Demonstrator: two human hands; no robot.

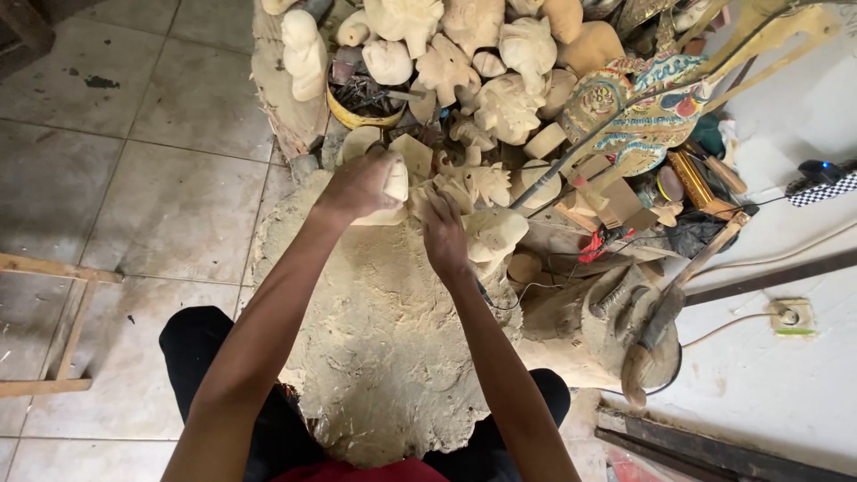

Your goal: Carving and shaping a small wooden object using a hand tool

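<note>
My left hand grips a pale, unpainted carved wooden piece at the far edge of a big round wooden block that lies between my knees. My right hand reaches among other pale carved pieces just to the right and seems closed on one of them; what it holds is partly hidden by the fingers. Both forearms stretch forward over the block.
A heap of unpainted carved wooden figures fills the space ahead. A painted flat puppet on rods leans at the right. A yellow-rimmed bowl of tools, a mallet, cables, a wall socket and a wooden frame surround it on the tiled floor.
</note>
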